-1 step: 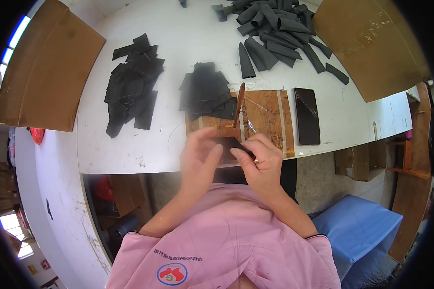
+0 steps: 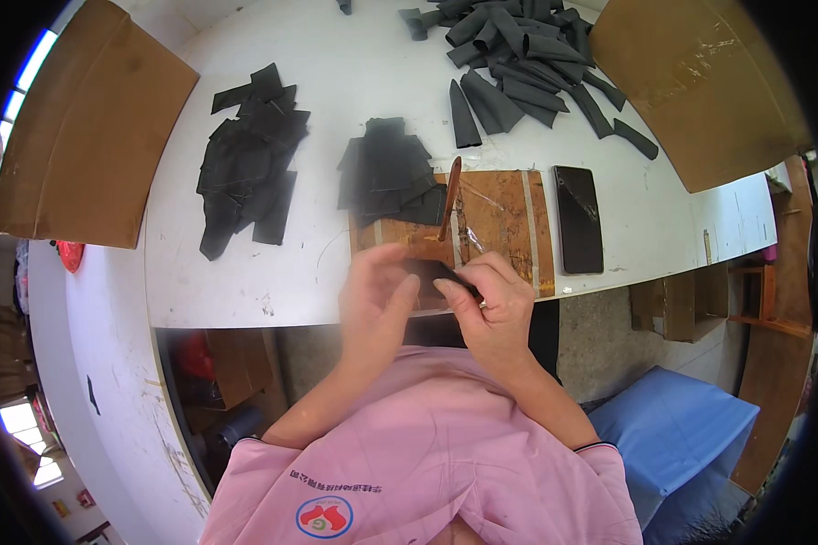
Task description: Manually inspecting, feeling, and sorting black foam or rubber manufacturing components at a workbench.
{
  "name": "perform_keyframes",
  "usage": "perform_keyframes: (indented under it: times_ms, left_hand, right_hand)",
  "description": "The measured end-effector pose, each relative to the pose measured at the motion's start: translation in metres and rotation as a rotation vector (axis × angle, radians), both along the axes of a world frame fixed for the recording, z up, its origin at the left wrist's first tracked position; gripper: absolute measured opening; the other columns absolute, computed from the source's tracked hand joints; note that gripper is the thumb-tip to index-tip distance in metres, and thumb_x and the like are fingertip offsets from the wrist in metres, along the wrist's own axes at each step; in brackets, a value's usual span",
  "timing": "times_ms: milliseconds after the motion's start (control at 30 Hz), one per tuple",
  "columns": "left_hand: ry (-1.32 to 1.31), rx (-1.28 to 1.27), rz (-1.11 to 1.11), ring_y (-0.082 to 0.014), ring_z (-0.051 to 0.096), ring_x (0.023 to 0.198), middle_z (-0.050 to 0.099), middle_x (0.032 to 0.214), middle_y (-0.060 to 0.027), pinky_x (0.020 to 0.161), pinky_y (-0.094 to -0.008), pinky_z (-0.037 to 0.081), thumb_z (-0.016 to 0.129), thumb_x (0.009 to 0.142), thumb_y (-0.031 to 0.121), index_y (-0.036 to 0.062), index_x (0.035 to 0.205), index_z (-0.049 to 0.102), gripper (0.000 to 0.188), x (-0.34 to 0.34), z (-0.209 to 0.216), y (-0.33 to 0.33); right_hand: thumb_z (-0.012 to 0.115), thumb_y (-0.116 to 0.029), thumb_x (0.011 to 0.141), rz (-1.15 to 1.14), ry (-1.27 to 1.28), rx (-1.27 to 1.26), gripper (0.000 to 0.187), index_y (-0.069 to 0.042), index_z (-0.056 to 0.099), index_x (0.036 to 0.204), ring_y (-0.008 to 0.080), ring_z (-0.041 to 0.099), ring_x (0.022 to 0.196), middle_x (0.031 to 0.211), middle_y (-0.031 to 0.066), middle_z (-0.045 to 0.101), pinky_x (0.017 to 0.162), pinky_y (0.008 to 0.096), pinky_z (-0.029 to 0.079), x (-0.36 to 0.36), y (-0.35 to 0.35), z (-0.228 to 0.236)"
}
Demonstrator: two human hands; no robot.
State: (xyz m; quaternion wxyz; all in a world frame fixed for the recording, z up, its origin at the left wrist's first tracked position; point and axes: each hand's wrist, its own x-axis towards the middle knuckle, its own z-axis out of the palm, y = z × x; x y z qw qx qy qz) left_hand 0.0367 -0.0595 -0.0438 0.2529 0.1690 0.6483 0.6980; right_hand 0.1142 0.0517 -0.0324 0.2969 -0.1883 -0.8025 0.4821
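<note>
Both hands meet at the table's near edge around a small dark piece of sheet material (image 2: 434,270). My left hand (image 2: 373,295) is closed about its left end, thumb on top; those fingers look slightly blurred. My right hand (image 2: 498,298) pinches the other end between thumb and bent fingers. Below and beyond the hands lies a worn brown board (image 2: 509,218) with pale strips. A thin reddish-brown stick-like tool (image 2: 452,195) rests across it. Flat black pieces (image 2: 391,168) overlap in a stack at the board's far left corner.
Farther left, more flat black pieces (image 2: 250,163) lie heaped. Rolled dark tubes (image 2: 527,64) are piled at the back right. A dark smartphone (image 2: 579,218) lies right of the board. Cardboard boxes flank the white table, one left (image 2: 91,127), one right (image 2: 709,82). A blue-covered block (image 2: 673,436) stands lower right.
</note>
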Motion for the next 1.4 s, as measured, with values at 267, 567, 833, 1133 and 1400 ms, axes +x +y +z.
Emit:
perform_keyframes:
  times_ms: [267,567,833,1133,1400]
  left_hand:
    - [-0.002,-0.007,-0.069,-0.0088,0.052,0.068,0.051,0.083,-0.0057,0.059,-0.0214,0.045,0.055,0.081,0.009,-0.0016,0.098,0.045,0.022,0.012,0.014,-0.008]
    - [-0.355,-0.021,-0.001,-0.0083,0.052,0.058,0.053,0.068,-0.0028,0.051,-0.0191,0.040,0.058,0.079,0.011,0.0015,0.084,0.051,0.013,0.013,0.023,0.000]
    - [-0.506,0.031,0.025,-0.0102,0.052,0.054,0.058,0.070,-0.0077,0.047,-0.0204,0.041,0.052,0.075,0.003,-0.0014,0.083,0.053,0.009,0.006,0.018,-0.002]
    - [-0.575,0.072,0.092,-0.0124,0.053,0.052,0.057,0.068,-0.0085,0.045,-0.0221,0.041,0.048,0.075,0.001,-0.0021,0.082,0.053,0.010,0.004,0.015,-0.001]
    - [-0.234,-0.026,0.045,-0.0058,0.048,0.052,0.055,0.067,-0.0032,0.046,-0.0181,0.037,0.052,0.077,0.002,-0.0013,0.082,0.055,0.006,0.001,0.012,-0.001]
  right_hand:
    - [0.068,0.000,0.057,-0.039,0.077,0.268,0.017,-0.001,0.054,0.066,0.0225,0.050,0.056,0.063,0.0074,0.048,0.048,0.0317,0.039,-0.002,0.001,-0.007]
    - [0.069,0.001,0.051,-0.040,0.111,0.424,0.023,-0.001,0.054,0.068,0.0219,0.049,0.057,0.065,0.0073,0.047,0.046,0.0310,0.038,-0.002,0.001,-0.014]
    - [0.060,-0.002,0.057,0.015,0.081,0.646,0.015,0.000,0.054,0.070,0.0204,0.045,0.056,0.064,0.0064,0.043,0.045,0.0302,0.036,0.001,0.000,-0.016]
    - [0.056,-0.004,0.060,0.048,0.069,0.833,0.015,0.004,0.055,0.073,0.0187,0.044,0.057,0.065,0.0064,0.042,0.046,0.0288,0.035,0.001,-0.003,-0.018]
    - [0.066,-0.011,0.062,0.147,-0.073,0.520,0.027,0.001,0.056,0.083,0.0237,0.049,0.063,0.073,0.0082,0.047,0.052,0.0323,0.041,0.005,-0.001,0.001]
